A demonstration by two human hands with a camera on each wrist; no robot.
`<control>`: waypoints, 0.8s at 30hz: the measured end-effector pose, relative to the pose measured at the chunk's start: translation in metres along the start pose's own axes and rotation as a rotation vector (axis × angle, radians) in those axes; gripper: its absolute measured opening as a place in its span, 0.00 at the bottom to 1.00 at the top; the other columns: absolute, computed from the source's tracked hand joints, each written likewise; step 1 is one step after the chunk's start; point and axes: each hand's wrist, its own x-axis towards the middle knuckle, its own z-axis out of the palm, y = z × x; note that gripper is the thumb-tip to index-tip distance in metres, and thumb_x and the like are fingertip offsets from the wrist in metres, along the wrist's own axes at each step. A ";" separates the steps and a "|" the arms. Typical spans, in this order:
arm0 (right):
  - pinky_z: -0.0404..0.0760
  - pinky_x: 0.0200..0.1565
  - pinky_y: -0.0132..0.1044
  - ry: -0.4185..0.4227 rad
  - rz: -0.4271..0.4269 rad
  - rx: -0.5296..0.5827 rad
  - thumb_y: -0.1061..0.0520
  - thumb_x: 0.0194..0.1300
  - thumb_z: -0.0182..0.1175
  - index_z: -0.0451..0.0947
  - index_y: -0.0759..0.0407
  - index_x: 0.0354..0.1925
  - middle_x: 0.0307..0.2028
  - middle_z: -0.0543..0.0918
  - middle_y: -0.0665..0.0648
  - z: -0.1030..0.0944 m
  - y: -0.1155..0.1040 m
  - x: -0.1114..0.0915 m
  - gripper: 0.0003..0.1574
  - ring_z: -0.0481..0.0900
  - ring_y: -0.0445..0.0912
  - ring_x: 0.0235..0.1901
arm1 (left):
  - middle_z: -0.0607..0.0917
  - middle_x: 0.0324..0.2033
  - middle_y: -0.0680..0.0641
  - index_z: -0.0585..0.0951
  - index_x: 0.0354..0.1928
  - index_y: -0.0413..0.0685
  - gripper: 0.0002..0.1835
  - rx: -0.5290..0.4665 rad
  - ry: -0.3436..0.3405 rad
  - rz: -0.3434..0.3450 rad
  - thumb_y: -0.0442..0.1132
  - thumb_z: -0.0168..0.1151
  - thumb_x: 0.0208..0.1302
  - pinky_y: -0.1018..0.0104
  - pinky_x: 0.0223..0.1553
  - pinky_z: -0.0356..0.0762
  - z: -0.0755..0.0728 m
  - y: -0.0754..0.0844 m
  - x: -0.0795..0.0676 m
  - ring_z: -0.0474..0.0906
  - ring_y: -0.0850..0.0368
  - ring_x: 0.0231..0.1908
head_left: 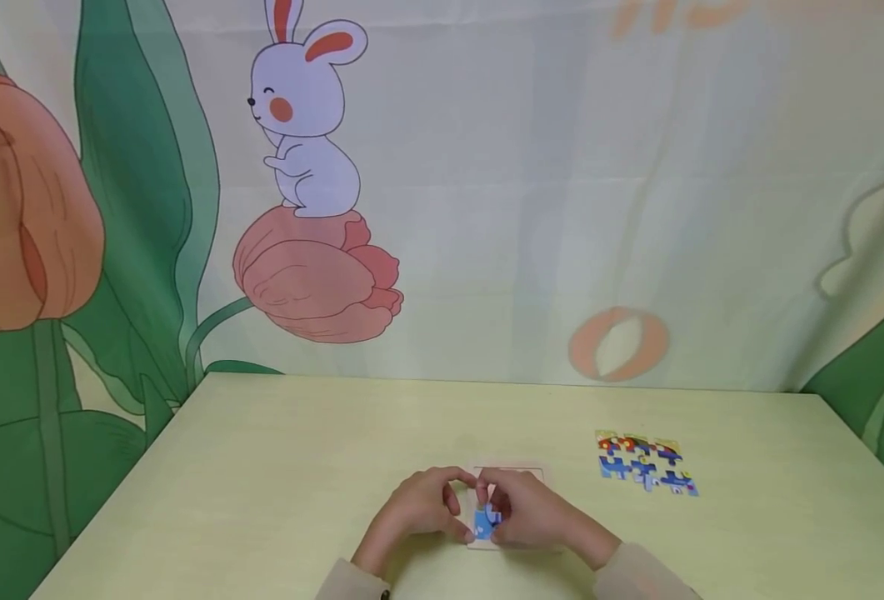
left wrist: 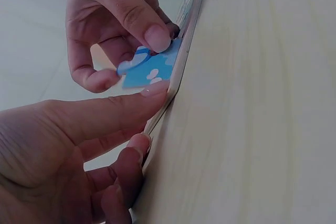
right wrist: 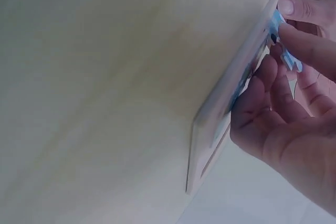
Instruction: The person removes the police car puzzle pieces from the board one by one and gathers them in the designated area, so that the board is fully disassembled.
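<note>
A light wooden puzzle tray (right wrist: 202, 140) lies on the table under both hands. My left hand (head_left: 425, 502) grips its left side, the thumb (left wrist: 149, 94) at the near edge and the fingers curled by the corner. My right hand (head_left: 531, 507) pinches a blue puzzle piece (left wrist: 137, 62) with a curved tab, tilted over the tray's left part. Below it sits another light-blue piece with white spots (head_left: 482, 527), close to the left thumb. Much of the tray's inside is hidden by my hands.
Several loose jigsaw pieces (head_left: 646, 462), blue, red and yellow, lie grouped on the pale wooden table (head_left: 299, 467) to the right of the tray. Behind the table's far edge hangs a printed curtain (head_left: 486, 208) with a rabbit and tulips.
</note>
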 end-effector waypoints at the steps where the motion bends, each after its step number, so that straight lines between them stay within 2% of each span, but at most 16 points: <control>1: 0.68 0.28 0.29 0.000 -0.004 0.011 0.73 0.40 0.63 0.68 0.55 0.32 0.21 0.73 0.50 -0.001 0.001 0.000 0.22 0.68 0.37 0.23 | 0.77 0.21 0.53 0.79 0.47 0.55 0.31 0.001 -0.001 0.002 0.39 0.77 0.34 0.66 0.25 0.62 0.000 0.000 0.000 0.68 0.59 0.21; 2: 0.69 0.29 0.30 0.000 -0.006 0.028 0.73 0.41 0.63 0.69 0.55 0.32 0.22 0.74 0.50 -0.002 0.002 0.000 0.21 0.69 0.37 0.23 | 0.77 0.21 0.53 0.79 0.47 0.54 0.31 0.001 -0.004 0.004 0.39 0.77 0.34 0.66 0.25 0.62 0.000 0.000 0.001 0.68 0.59 0.21; 3: 0.69 0.33 0.32 0.002 -0.002 0.033 0.73 0.43 0.63 0.71 0.55 0.32 0.22 0.76 0.50 -0.003 0.002 0.000 0.20 0.70 0.37 0.23 | 0.77 0.21 0.52 0.79 0.47 0.55 0.31 -0.002 -0.005 0.008 0.38 0.77 0.34 0.66 0.25 0.62 0.001 0.001 0.001 0.68 0.59 0.21; 6: 0.72 0.35 0.35 -0.003 0.026 0.098 0.72 0.48 0.62 0.74 0.56 0.34 0.25 0.79 0.52 -0.008 0.005 -0.002 0.17 0.73 0.38 0.26 | 0.76 0.21 0.52 0.79 0.47 0.54 0.30 0.002 -0.009 0.021 0.38 0.77 0.35 0.67 0.25 0.62 0.001 0.002 0.002 0.67 0.59 0.21; 9: 0.73 0.35 0.36 0.015 0.078 0.167 0.71 0.52 0.61 0.77 0.59 0.37 0.28 0.81 0.54 -0.016 0.009 -0.006 0.14 0.75 0.43 0.29 | 0.76 0.21 0.52 0.79 0.46 0.54 0.30 0.010 -0.006 0.028 0.38 0.77 0.35 0.67 0.25 0.61 0.002 0.003 0.002 0.67 0.59 0.21; 10: 0.74 0.31 0.34 0.022 0.094 0.199 0.71 0.52 0.61 0.77 0.61 0.39 0.29 0.80 0.55 -0.019 0.011 -0.008 0.14 0.75 0.44 0.30 | 0.76 0.21 0.52 0.79 0.46 0.54 0.30 0.016 -0.005 0.029 0.38 0.77 0.34 0.67 0.26 0.61 0.002 0.003 0.003 0.67 0.59 0.21; 11: 0.74 0.31 0.34 0.034 0.109 0.214 0.70 0.53 0.61 0.77 0.62 0.39 0.30 0.80 0.56 -0.022 0.014 -0.010 0.14 0.75 0.45 0.30 | 0.76 0.20 0.52 0.79 0.46 0.54 0.30 0.021 -0.003 0.029 0.38 0.77 0.34 0.67 0.26 0.61 0.002 0.004 0.003 0.67 0.59 0.21; 16: 0.75 0.30 0.32 0.085 0.176 0.270 0.68 0.53 0.63 0.77 0.65 0.39 0.31 0.80 0.56 -0.040 0.030 -0.026 0.12 0.75 0.45 0.31 | 0.76 0.20 0.54 0.79 0.47 0.54 0.30 0.037 0.004 0.018 0.39 0.77 0.34 0.67 0.27 0.61 0.003 0.003 0.003 0.67 0.60 0.21; 24: 0.74 0.24 0.32 0.186 0.263 0.238 0.70 0.50 0.62 0.76 0.70 0.40 0.29 0.77 0.57 -0.070 0.064 -0.063 0.15 0.74 0.44 0.28 | 0.76 0.21 0.53 0.79 0.47 0.54 0.31 0.037 0.012 0.019 0.38 0.77 0.34 0.67 0.27 0.61 0.001 0.001 -0.001 0.67 0.60 0.21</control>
